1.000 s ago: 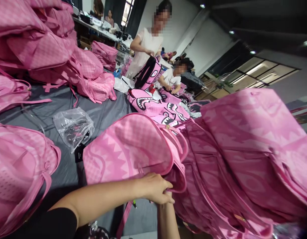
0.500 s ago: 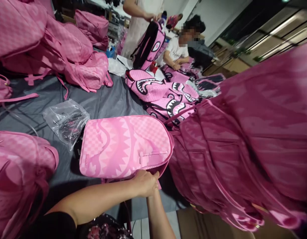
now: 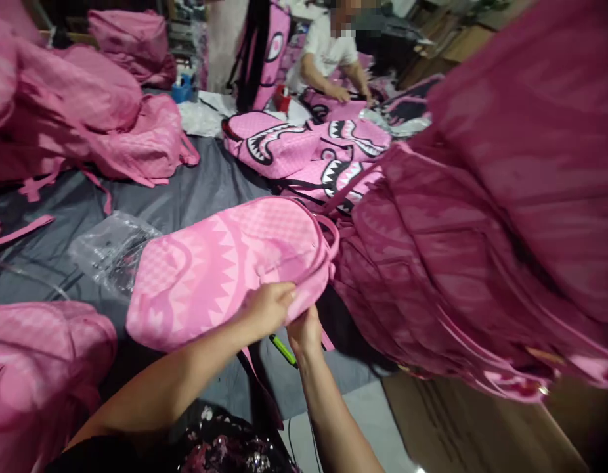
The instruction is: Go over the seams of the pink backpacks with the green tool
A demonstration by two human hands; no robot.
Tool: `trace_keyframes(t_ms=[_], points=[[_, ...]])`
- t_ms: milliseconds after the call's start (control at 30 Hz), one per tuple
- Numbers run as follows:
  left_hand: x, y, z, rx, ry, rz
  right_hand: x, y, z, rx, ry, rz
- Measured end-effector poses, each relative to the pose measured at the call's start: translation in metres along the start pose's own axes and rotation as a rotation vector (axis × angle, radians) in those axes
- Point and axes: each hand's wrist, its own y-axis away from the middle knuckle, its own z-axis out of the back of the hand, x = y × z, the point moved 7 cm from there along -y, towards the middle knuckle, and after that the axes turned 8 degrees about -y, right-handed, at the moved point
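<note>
A pink backpack (image 3: 205, 269) with a jagged-tooth print lies slantwise on the grey cloth, its top end raised to the right. My left hand (image 3: 270, 307) is closed on its near side edge, close to the zipped seam. Just to the right, my right hand (image 3: 305, 332) grips the same edge from below, thumb up, its fingers partly hidden under the bag. A slim bright green object (image 3: 283, 350) lies on the cloth beside my right hand; its kind is unclear. The backpack's top handle (image 3: 333, 235) loops out at the far right end.
Darker pink backpacks (image 3: 461, 263) are stacked high at right. More pink bags (image 3: 102, 112) pile up at back left, another (image 3: 43, 368) at near left. A clear plastic bag (image 3: 111, 249) lies left. Behind are shark-mouth backpacks (image 3: 304, 151) and a co-worker (image 3: 328, 59).
The pink backpack has tilted, its top end rising, and its side gap looks closed up. My hands have moved apart slightly along the edge. The green object has come into view. The camera has tipped downward.
</note>
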Motion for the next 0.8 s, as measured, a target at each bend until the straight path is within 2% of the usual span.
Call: trace_keyframes(t_ms=[100,200,300,433,533,600,733,800], points=[[-0.023,-0.012,0.044,-0.030,0.213,-0.064,0.031,0.004,-0.021,0.011,-0.201,0.043],[-0.038,-0.015,0.072,-0.045,0.338,-0.093,0.053,0.013,-0.044,0.071,-0.342,0.080],[-0.042,-0.011,0.083,-0.054,0.388,-0.090,0.058,0.021,-0.054,0.118,-0.383,0.102],[-0.033,-0.014,0.081,-0.081,0.362,-0.066,0.049,0.028,-0.047,0.164,-0.310,0.108],[-0.014,-0.026,0.067,-0.100,0.262,-0.043,0.029,0.038,-0.026,0.127,-0.252,0.098],[0.004,-0.034,0.048,-0.110,0.152,-0.027,0.005,0.052,-0.001,0.054,-0.207,0.079],[0.044,-0.033,0.000,-0.113,-0.112,0.001,-0.057,0.096,0.070,-0.130,-0.133,0.040],[0.063,-0.033,-0.014,-0.117,-0.244,0.018,-0.080,0.115,0.114,-0.212,-0.102,0.059]])
